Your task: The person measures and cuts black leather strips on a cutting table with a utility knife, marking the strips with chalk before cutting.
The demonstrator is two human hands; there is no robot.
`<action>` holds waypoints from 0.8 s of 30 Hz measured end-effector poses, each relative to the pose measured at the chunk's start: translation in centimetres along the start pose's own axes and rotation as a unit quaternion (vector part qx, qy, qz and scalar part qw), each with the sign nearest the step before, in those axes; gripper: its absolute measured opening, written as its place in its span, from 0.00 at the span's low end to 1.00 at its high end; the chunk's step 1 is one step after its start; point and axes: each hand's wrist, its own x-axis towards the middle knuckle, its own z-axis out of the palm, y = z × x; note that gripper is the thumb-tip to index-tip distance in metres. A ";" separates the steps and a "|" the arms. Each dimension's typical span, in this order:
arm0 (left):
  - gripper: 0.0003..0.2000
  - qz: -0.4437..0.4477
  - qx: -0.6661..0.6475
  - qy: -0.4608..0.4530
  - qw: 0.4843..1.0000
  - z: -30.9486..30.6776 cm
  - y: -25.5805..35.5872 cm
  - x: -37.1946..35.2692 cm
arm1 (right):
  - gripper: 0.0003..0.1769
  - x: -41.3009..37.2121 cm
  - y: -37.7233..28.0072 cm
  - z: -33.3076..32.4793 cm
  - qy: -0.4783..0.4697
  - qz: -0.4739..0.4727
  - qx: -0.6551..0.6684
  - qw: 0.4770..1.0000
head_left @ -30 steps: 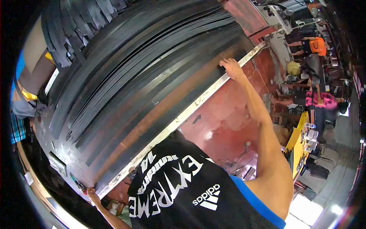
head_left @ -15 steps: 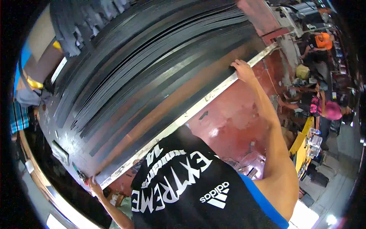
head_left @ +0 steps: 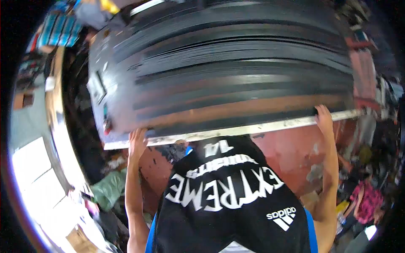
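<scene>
A long black strip [head_left: 236,122] lies along the near edge of the table, parallel to the pale edge rail [head_left: 253,127]. My left hand [head_left: 137,142] is at the strip's left end, its fingers over the rail and closed on the dark material. Near the strip's other end, the fingers of my right hand [head_left: 324,118] are bent over it, closed at its edge. The fingertips' undersides are hidden. Left of my left hand, a small red-handled tool [head_left: 107,125] rests on the tabletop.
Many more black strips [head_left: 249,63] lie in rows across the table. A flat rectangular object [head_left: 97,87] sits at its left end. A reddish metal piece [head_left: 363,74] borders the right end. At lower right is a person in a pink patterned top [head_left: 366,202].
My left hand has left the spot by the red-handled tool and moved right onto the strip. My right hand stays near the strip's right end. The view has turned, levelling the table.
</scene>
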 end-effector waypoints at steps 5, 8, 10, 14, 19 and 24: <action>0.21 0.008 -0.048 0.061 0.997 -3.1 3.1 1.5 | 0.30 0.6 -3.5 -3.2 0.006 0.008 0.018 1.000; 0.13 -0.092 -0.104 0.128 0.982 -0.5 0.8 2.7 | 0.22 3.0 -5.2 -3.0 0.060 -0.007 0.069 0.996; 0.10 -0.103 -0.086 0.153 0.979 -0.3 0.3 5.0 | 0.14 5.2 -7.8 -3.2 0.108 0.023 0.102 0.989; 0.09 -0.011 -0.117 0.196 0.974 -0.7 2.0 10.1 | 0.12 9.9 -12.5 -3.6 0.105 -0.056 0.139 0.983; 0.14 0.059 -0.119 0.159 0.978 -2.2 5.4 13.4 | 0.14 12.1 -11.9 -2.8 0.114 -0.068 0.149 0.980; 0.14 0.074 -0.080 0.129 0.986 -1.9 5.2 14.5 | 0.16 12.8 -11.4 -3.2 0.059 -0.020 0.175 0.983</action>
